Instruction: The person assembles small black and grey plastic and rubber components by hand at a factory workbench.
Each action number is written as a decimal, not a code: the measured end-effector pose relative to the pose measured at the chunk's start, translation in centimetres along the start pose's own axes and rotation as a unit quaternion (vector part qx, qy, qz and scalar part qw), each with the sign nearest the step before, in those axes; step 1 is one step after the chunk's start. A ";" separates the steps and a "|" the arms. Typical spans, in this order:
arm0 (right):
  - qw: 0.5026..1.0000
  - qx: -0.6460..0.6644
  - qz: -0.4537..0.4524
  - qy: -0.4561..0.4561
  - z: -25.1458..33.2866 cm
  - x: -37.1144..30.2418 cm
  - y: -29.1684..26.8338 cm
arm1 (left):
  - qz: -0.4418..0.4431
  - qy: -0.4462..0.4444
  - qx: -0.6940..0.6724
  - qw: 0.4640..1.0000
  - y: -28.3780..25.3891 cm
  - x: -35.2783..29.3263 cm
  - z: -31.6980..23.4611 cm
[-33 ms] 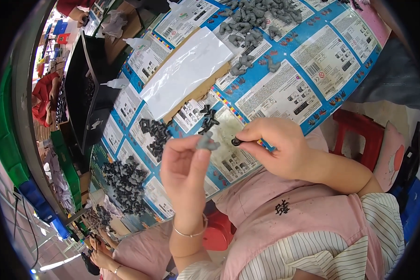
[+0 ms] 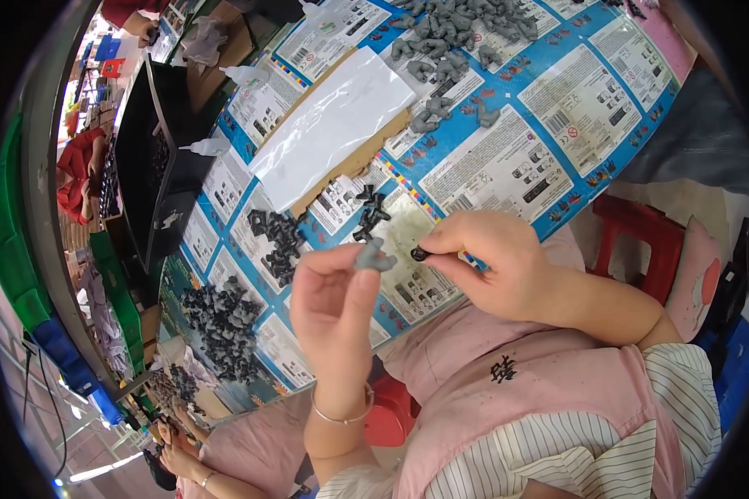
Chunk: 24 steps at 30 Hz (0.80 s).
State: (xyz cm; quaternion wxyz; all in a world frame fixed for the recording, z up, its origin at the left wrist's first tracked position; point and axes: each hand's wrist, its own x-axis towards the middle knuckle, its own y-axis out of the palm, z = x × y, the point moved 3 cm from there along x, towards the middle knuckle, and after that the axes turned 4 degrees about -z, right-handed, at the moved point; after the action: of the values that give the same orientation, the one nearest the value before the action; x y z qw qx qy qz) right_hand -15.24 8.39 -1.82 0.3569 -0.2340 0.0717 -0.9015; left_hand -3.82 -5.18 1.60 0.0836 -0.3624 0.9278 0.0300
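L fingers (image 2: 362,287) tight on grey pc (image 2: 379,258), R fingers (image 2: 447,240) on blk pc (image 2: 419,253), above blue/wht tabletop (image 2: 487,176), red seat (image 2: 664,259) nearby

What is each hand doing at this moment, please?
Left hand: closed, pinching a small grey piece between thumb and finger.
Right hand: closed, pinching a small black piece.

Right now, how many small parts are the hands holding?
2: a grey part in the left hand, a black part in the right hand. More may be hidden.
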 end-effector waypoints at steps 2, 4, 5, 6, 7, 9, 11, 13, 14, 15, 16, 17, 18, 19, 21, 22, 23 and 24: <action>1.000 -0.007 -0.003 -0.021 0.4 -0.2 0.3 | -0.009 -0.005 -0.015 1.000 0.2 -0.8 0.1; 0.999 -0.015 -0.009 -0.042 0.8 -0.4 0.5 | -0.018 0.028 0.014 0.999 0.2 -1.3 0.4; 0.997 -0.018 -0.023 -0.067 1.1 -0.5 0.6 | -0.018 0.029 0.013 0.999 0.2 -1.5 0.4; 0.995 -0.021 -0.037 -0.092 1.3 -0.6 0.6 | -0.022 0.043 0.037 0.998 0.3 -1.6 0.4; 0.995 -0.021 -0.037 -0.093 1.4 -0.8 0.6 | -0.027 0.057 0.063 0.996 0.2 -1.9 0.3; 0.992 -0.028 -0.045 -0.113 1.7 -1.0 0.7 | -0.025 0.105 0.106 0.989 0.2 -2.3 0.3; 0.991 -0.031 -0.040 -0.124 1.9 -1.3 0.6 | -0.022 0.151 0.148 0.977 0.4 -2.6 0.2; 0.990 -0.034 -0.034 -0.135 2.0 -1.5 0.6 | -0.018 0.182 0.168 0.969 0.8 -3.0 0.1; 0.989 -0.040 -0.038 -0.140 1.9 -1.8 0.6 | -0.018 0.182 0.167 0.969 0.9 -3.2 0.1; 0.987 -0.046 -0.043 -0.145 1.9 -2.0 0.6 | -0.026 0.170 0.149 0.974 1.0 -3.4 0.4; 0.987 -0.045 -0.042 -0.146 2.1 -2.0 0.5 | -0.037 0.158 0.132 0.978 0.9 -3.6 0.6; 0.988 -0.052 -0.031 -0.144 2.4 -2.0 0.4 | -0.039 0.157 0.133 0.978 1.0 -3.8 0.7; 0.988 -0.059 -0.020 -0.142 2.6 -2.0 0.3 | -0.047 0.151 0.128 0.979 1.0 -4.1 0.8; 0.988 -0.058 -0.019 -0.142 2.7 -2.1 0.2 | -0.054 0.146 0.124 0.980 1.1 -4.4 1.0; 0.988 -0.062 -0.007 -0.142 2.8 -2.2 0.2 | -0.059 0.146 0.113 0.981 1.2 -4.8 1.3; 0.988 -0.062 -0.005 -0.142 2.8 -2.3 0.2 | -0.061 0.146 0.101 0.982 1.2 -5.0 1.7; 0.987 -0.073 0.011 -0.140 2.7 -2.4 0.2 | -0.062 0.145 0.101 0.982 1.3 -5.1 2.0; 0.987 -0.084 0.027 -0.137 2.6 -2.5 0.3 | -0.066 0.132 0.100 0.984 1.3 -5.2 2.4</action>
State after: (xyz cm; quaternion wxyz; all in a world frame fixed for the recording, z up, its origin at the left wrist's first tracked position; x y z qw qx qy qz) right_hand -12.22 10.00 -0.55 0.3671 -0.3826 0.1036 -0.8415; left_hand -0.61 -0.43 0.12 -0.0016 -0.4131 0.9032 -0.1166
